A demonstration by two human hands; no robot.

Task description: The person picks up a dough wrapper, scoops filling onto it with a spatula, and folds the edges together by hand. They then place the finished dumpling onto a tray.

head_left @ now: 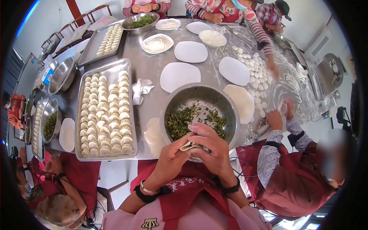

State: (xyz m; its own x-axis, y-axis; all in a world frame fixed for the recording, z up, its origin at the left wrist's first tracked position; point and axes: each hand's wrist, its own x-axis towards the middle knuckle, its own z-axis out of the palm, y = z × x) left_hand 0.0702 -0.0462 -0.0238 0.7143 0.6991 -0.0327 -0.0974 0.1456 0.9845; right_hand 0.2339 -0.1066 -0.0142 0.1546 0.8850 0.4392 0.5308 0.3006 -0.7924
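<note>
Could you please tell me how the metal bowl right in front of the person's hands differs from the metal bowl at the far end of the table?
The near bowl is largely scraped down, with chopped green filling scattered over its floor; the far bowl holds a heaped mound of greens. The near bowl sits beside white plates; the far bowl stands next to a tray of dumplings. Both are round, shiny metal.

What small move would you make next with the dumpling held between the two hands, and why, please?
Probably pinch the edge shut: the dumpling sits folded between the left hand and right hand, its seam apparently unsealed, green filling showing.
</note>
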